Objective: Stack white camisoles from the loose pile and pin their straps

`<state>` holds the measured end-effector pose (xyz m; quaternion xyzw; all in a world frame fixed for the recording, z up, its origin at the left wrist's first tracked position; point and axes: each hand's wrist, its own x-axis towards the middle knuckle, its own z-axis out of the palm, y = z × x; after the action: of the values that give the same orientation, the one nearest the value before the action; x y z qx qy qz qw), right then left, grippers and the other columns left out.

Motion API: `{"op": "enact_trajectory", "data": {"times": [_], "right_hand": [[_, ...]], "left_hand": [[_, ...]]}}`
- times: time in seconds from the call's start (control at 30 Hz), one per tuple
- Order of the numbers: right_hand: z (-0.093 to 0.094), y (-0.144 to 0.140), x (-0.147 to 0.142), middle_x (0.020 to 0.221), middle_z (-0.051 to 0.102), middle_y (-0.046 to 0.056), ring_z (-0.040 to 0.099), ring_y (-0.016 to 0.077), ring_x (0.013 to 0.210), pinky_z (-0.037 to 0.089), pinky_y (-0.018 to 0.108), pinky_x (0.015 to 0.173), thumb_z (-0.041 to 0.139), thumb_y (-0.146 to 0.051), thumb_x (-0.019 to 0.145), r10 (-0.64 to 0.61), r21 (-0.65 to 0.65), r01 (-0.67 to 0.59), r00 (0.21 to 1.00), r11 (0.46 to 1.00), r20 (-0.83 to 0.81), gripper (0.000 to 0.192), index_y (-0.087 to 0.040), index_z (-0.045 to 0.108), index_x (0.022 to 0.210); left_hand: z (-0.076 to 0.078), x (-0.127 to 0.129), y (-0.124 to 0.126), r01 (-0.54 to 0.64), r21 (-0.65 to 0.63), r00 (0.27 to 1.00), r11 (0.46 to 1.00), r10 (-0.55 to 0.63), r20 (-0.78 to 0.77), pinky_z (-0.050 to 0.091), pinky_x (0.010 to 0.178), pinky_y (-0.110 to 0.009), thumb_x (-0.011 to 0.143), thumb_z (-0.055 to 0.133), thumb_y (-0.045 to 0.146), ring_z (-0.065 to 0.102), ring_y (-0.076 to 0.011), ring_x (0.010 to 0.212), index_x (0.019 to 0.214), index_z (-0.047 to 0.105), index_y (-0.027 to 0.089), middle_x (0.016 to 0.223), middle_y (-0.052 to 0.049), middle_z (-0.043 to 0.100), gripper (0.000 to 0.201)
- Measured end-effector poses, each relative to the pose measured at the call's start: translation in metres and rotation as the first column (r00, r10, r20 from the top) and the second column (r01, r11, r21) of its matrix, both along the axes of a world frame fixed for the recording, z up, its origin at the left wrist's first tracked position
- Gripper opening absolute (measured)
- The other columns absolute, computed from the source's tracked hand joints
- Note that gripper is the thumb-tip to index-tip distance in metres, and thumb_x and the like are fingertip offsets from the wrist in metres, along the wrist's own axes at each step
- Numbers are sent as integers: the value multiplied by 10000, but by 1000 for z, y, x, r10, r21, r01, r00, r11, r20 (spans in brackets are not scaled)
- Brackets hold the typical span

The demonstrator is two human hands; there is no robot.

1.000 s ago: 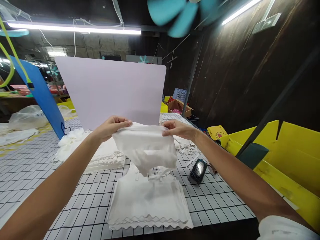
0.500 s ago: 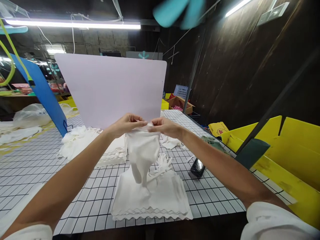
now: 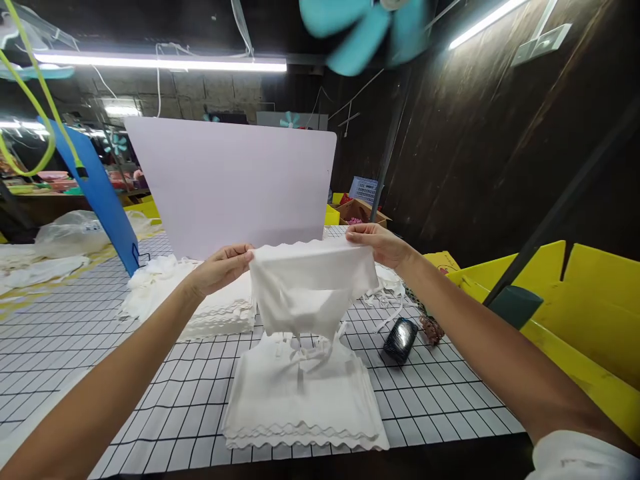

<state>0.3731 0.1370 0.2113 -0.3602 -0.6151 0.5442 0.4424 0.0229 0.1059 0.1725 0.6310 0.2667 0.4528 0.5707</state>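
White scallop-edged garment [image 3: 310,280]: one, stretched between the two hands, wavy edge uppermost, body hanging loosely; whether its lower end touches the stack cannot be told.

Left hand [image 3: 225,268]: pinching the garment's upper left corner between thumb and fingers.

Right hand [image 3: 380,245]: gripping the upper edge near its right end.

Stack of white garments [image 3: 303,397]: below and between the hands, nearer the wearer; scalloped hems toward the wearer, strings at the far end.

Second white stack [image 3: 223,317]: below the left hand, wavy edges layered; ruffled white heap [image 3: 155,283] adjoining, left of that hand.

Black wrapped packet [image 3: 401,340]: below the right hand, shiny.

Desk [image 3: 175,387]: beneath both hands, white with black grid lines.

Pale upright board [image 3: 235,187]: beyond the left hand.

Yellow bin [image 3: 600,293]: well to the right hand's right.
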Motion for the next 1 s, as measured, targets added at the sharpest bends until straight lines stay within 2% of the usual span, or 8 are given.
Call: {"op": "enact_trajectory", "data": {"times": [0.2, 0.33, 0.43, 0.57, 0.7, 0.8, 0.9, 1.0], "right_hand": [[3, 3, 31, 644, 596, -18, 532, 91, 578, 365, 234, 529, 938, -477, 533, -6, 71, 0, 996, 997, 87, 458, -151, 651, 680], [5, 4, 43, 702, 624, -16, 553, 102, 645, 409, 260, 611, 905, -488, 597, -26, 129, 3, 983, 992, 182, 411, -166, 682, 723], [1, 3, 18, 804, 676, 15, 597, 134, 779, 455, 294, 760, 861, -524, 656, 9, 208, -90, 933, 974, 361, 402, -166, 742, 794], [-11, -1, -42, 958, 699, 30, 621, 155, 934, 477, 293, 846, 802, -545, 743, 325, 168, -389, 893, 906, 310, 436, -188, 745, 986], [-12, 1, -56, 719, 635, -19, 562, 92, 660, 447, 227, 630, 872, -474, 679, 335, 142, -361, 925, 922, 177, 391, -142, 700, 791], [-8, 0, -49, 824, 683, 10, 605, 108, 735, 477, 221, 662, 886, -437, 672, 316, 108, -345, 923, 932, 218, 387, -141, 723, 862], [-7, -7, -62, 954, 710, 34, 639, 134, 840, 508, 229, 725, 888, -419, 674, 438, 34, -458, 866, 888, 240, 432, -164, 734, 988], [-6, -12, -77, 773, 677, 9, 608, 109, 687, 473, 208, 598, 915, -418, 623, 439, 12, -450, 876, 893, 201, 397, -147, 720, 838]], "left_hand": [[7, -14, 1, -143, -88, 955, 986, 161, 250, 490, 565, -187, 647, 893, 324, 557, -96, 584, 725, 649, 159, 672, 5, 625, 305], [12, -12, -3, -182, -52, 968, 982, 188, 168, 435, 498, -166, 670, 877, 352, 503, -77, 531, 691, 615, 162, 605, 30, 564, 324], [22, 17, -5, -156, 95, 987, 983, 159, -32, 397, 492, -167, 749, 831, 400, 496, -73, 537, 709, 630, 158, 617, 23, 563, 317], [41, 62, -5, -64, 292, 946, 954, 151, -287, 287, 431, -192, 754, 817, 438, 438, -75, 480, 768, 684, 156, 561, 26, 528, 312], [44, 61, -8, -64, 194, 878, 979, 148, -455, 282, 414, -195, 682, 859, 447, 461, -82, 460, 762, 706, 158, 543, 26, 552, 337], [37, 49, -13, -109, 66, 867, 992, 127, -481, 390, 451, -219, 677, 848, 477, 560, -122, 518, 730, 705, 163, 630, -3, 636, 349], [33, 48, -14, -82, 117, 889, 990, 126, -441, 391, 466, -211, 641, 878, 419, 560, -118, 539, 680, 686, 159, 610, 9, 617, 326], [34, 46, -13, -37, 111, 891, 993, 83, -447, 406, 486, -200, 654, 878, 407, 590, -122, 573, 755, 716, 156, 646, -2, 650, 315]]}}
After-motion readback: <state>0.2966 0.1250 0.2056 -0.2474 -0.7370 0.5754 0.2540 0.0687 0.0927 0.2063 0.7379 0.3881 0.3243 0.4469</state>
